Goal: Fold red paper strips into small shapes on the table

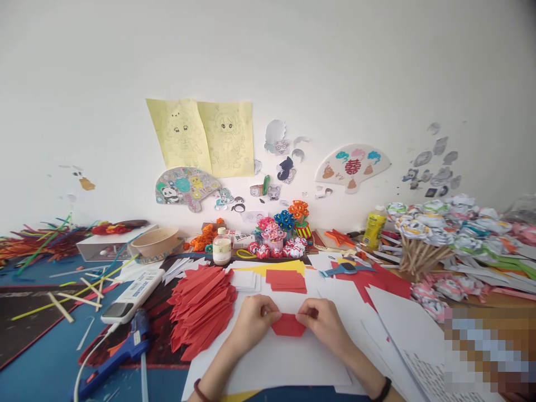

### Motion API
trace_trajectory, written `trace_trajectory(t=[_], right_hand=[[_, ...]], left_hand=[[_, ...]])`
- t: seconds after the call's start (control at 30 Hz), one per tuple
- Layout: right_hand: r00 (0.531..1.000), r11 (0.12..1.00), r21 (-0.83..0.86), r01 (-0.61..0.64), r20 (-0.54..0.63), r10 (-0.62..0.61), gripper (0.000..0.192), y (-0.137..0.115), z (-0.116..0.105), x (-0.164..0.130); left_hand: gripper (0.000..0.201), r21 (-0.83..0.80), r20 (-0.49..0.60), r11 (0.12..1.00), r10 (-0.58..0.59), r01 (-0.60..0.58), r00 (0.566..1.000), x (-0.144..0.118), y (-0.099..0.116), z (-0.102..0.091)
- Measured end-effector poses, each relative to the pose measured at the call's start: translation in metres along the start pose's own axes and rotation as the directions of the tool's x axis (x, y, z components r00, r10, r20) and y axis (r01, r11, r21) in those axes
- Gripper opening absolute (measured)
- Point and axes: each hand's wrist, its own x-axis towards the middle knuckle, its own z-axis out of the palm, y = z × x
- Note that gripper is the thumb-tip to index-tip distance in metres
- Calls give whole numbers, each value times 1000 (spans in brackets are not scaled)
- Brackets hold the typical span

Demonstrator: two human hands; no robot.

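A small piece of folded red paper [288,325] is held just above white sheets [310,363]. At its left end, my left hand [256,319] pinches it between thumb and fingers. The opposite end is pinched the same way by my right hand [323,321]. The paper's lower corners look slanted. Beyond my hands lies a short stack of red paper rectangles [286,281]. Left of my left hand is a large heap of folded red paper strips [203,307].
A blue glue gun [125,349] and a white power strip [133,296] lie at left, near wooden sticks [79,300]. A bottle [221,247] stands behind the red heap. Paper flowers on sticks [422,234], a yellow bottle [374,228] and a blue watch [347,269] are to the right.
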Motion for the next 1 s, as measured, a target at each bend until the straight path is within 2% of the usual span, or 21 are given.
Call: trace_trajectory(t=[0.1,0.23,0.3,0.4,0.5,0.57,0.63,0.73,0.83,0.9,1.0], right_hand=[[999,999,32,18,29,-19,13,1,-2,1],[989,993,34,114,91,-116,17,-1,0,-1],[981,986,20,165,97,-166,23,-2,2,-2],[977,977,25,210,16,-211,32,-3,3,0],[988,983,110,147,-55,-142,36,-4,1,3],[995,977,189,97,-45,-90,39,-6,0,3],[996,963,257,84,-11,-84,40,-9,0,2],[993,926,372,66,63,-96,41,-11,2,0],[989,896,443,21,125,-85,42,-10,5,0],[991,888,459,2,115,-61,42,-8,5,2],[1000,888,459,-4,8,1,42,-4,1,6]], left_hand=[[13,-49,-7,999,-19,19,1000,-1,3,-1],[14,-101,-26,995,-16,13,1000,-2,1,-1],[18,-181,-16,983,-19,15,1000,-2,2,-1],[29,-406,20,912,-49,53,999,-3,6,-2],[45,-530,78,847,-1,42,997,-6,12,1],[48,-511,113,859,39,25,993,-7,16,6],[41,-461,96,887,31,16,995,-7,19,14],[25,-397,-28,918,-2,-10,1000,-5,21,23],[21,-321,-117,947,-8,-30,993,-3,20,21],[22,-251,-118,968,0,-30,993,-4,18,15],[21,-132,-59,991,-1,-6,998,-5,15,5]])
